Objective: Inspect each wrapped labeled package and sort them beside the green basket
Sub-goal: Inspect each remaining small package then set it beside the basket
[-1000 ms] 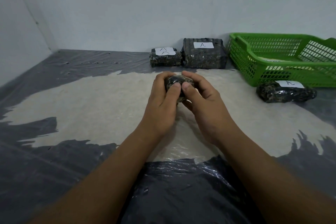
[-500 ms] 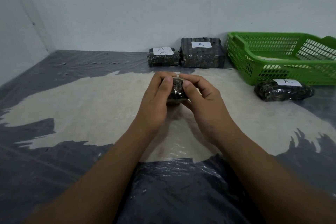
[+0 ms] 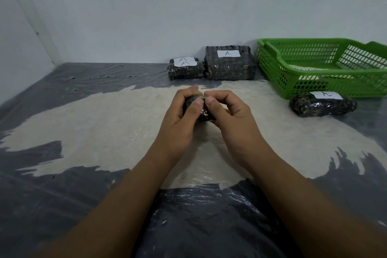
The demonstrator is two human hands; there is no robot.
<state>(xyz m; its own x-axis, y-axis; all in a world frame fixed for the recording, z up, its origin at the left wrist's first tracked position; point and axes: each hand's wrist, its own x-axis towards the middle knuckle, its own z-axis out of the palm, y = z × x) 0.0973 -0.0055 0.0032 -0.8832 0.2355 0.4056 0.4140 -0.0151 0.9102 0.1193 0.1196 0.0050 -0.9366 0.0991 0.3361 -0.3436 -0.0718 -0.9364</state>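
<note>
Package [image 3: 204, 113] — small, lumpy, glossy dark film — clasped in grip of left hand [image 3: 178, 120], right hand [image 3: 231, 120]

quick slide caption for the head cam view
Left hand and right hand grip a small wrapped package; three packages labeled A lie near the green basket.

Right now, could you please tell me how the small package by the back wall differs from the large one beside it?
The large package is taller and wider than the small package. Its white label shows one A; the small package's shows two. The large package sits nearer the green basket. Both are dark, film-wrapped and labelled on top.
</note>
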